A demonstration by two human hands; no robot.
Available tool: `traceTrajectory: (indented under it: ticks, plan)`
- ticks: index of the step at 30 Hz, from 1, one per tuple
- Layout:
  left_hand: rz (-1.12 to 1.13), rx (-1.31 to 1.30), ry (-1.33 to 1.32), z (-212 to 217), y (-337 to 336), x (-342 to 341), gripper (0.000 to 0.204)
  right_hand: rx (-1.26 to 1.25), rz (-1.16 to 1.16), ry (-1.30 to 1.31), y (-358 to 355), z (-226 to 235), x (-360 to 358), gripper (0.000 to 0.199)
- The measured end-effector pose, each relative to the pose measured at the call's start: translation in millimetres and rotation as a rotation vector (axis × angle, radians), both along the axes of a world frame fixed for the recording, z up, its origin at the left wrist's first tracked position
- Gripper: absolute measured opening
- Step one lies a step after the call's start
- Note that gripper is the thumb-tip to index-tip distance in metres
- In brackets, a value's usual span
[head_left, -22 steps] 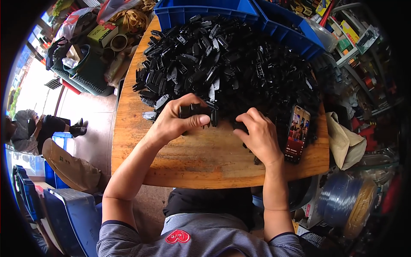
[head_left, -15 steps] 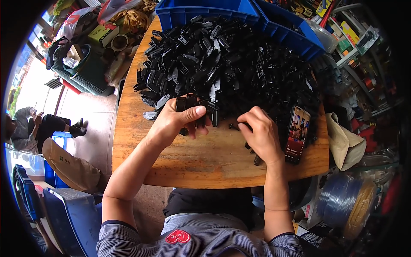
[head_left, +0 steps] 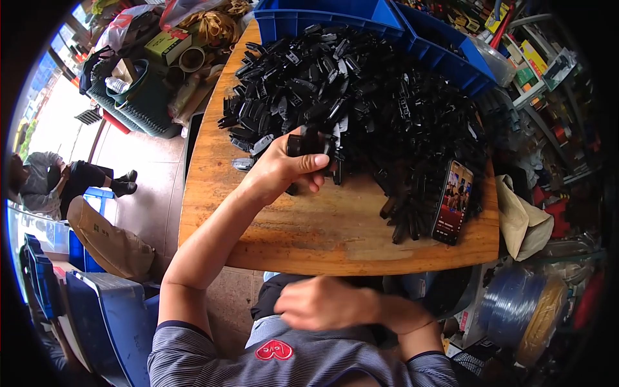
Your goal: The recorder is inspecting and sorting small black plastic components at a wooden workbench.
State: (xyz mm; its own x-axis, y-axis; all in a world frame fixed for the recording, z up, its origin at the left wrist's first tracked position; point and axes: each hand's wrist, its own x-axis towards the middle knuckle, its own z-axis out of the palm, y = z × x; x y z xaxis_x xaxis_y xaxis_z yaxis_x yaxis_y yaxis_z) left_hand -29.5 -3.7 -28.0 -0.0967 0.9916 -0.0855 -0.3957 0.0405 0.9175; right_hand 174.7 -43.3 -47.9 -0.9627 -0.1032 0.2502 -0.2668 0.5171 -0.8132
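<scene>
My left hand (head_left: 289, 168) is closed around several black plastic parts (head_left: 308, 143), its thumb pressed across them, just above the near edge of a large pile (head_left: 361, 97) of similar black and grey pieces. The grip hides much of what it holds. My right hand (head_left: 325, 303) is off the table, over my lap in front of my shirt. Its fingers look bent but are smeared by motion, so I cannot make out anything in them. A few loose black parts (head_left: 406, 219) lie on the wooden table (head_left: 303, 238) beside a phone (head_left: 453, 203) with a lit screen.
Blue plastic bins (head_left: 335, 24) stand along the table's far edge. A beige cloth (head_left: 521, 216) hangs at the right, near a spool of clear tubing (head_left: 512, 297). Another person (head_left: 77, 180) sits at the far left, beyond blue containers (head_left: 109, 316) and a brown board-like piece (head_left: 106, 238).
My right hand has drawn back from the table toward my lap. My left hand still holds black parts, near the same spot on the pile. The whole view has shifted slightly.
</scene>
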Motion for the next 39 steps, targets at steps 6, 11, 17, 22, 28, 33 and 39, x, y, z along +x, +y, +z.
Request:
traceTrajectory:
  ticks: [6,11,17,22,28,33,39]
  plan:
    - [-0.014,0.022,0.022,-3,0,0,0.04,0.338,-0.234,-0.025,-50,-96,-30,0.01]
    - [-0.017,-0.026,0.028,-11,-1,-5,0.044,-0.262,0.052,-0.075,7,1,-1,0.018]
    - [-0.024,0.059,0.024,-6,2,3,0.033,0.777,-1.038,-0.184,148,47,47,0.019]
    - [-0.06,0.063,0.08,-8,-1,6,0.03,0.652,-0.933,-0.237,172,22,43,0.02]
    - [-0.066,0.051,0.184,-15,-1,5,0.029,0.361,-1.116,-0.003,162,45,30,0.015]
    - [-0.04,0.008,0.313,-11,-1,10,0.028,-0.67,-0.79,0.209,134,64,-1,0.03]
    - [0.0,0.104,0.445,-1,-5,15,0.03,-1.115,-0.543,0.138,131,20,-17,0.012]
